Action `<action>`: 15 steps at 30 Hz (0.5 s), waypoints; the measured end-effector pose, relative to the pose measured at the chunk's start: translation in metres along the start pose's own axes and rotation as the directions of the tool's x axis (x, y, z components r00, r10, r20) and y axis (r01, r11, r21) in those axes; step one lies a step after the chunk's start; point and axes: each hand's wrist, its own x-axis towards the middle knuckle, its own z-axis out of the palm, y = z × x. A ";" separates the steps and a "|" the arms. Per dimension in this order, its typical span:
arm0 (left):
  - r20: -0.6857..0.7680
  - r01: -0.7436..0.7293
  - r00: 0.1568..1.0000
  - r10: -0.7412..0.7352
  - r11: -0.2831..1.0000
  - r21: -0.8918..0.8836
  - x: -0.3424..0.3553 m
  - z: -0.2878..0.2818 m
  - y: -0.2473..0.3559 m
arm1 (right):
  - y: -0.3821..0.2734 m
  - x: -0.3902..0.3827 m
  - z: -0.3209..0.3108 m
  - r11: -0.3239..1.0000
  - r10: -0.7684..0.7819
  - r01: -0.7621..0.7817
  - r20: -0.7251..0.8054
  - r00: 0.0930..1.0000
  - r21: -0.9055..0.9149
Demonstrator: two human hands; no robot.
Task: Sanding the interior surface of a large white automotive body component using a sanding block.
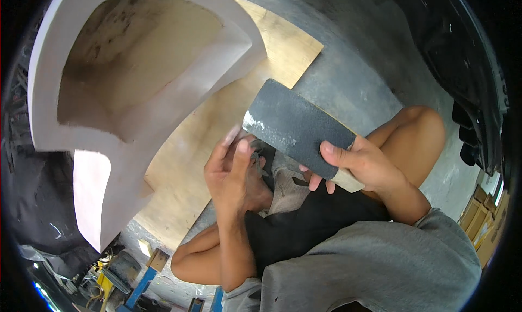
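Observation:
My right hand (350, 165) grips a flat sanding block (291, 122) with dark grit paper, pale dust at its far end and a light wood-coloured end under my palm. My left hand (228, 170) is just below the block's far end, fingers half curled and apart, nothing visible in them, fingertips whitish. Up and to the left, a large curved panel (152, 149) with a pale primed surface and a rough-edged tan recess rests on or over a plywood sheet (201, 132).
My bent bare leg (413, 138) is at the right. Black glossy bodywork (451, 51) lines the upper right, dark sheeting (46, 198) the left. Blue metal supports (141, 285) and tools stand at the lower left; cardboard (484, 225) lies at the far right. Grey floor (348, 51) surrounds the plywood.

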 end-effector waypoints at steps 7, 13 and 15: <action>0.037 -0.096 0.993 0.113 0.947 -0.307 0.000 0.006 0.009 | 0.002 0.004 0.006 0.938 0.074 -0.123 0.160 0.984 0.324; 0.028 -0.128 0.990 0.138 0.968 -0.218 -0.007 -0.007 0.017 | 0.021 0.005 0.002 0.903 -0.029 -0.121 0.341 0.940 0.412; 0.027 -0.123 0.991 0.132 0.967 -0.225 -0.009 -0.009 0.017 | 0.023 0.004 0.003 0.894 -0.023 -0.136 0.346 0.938 0.427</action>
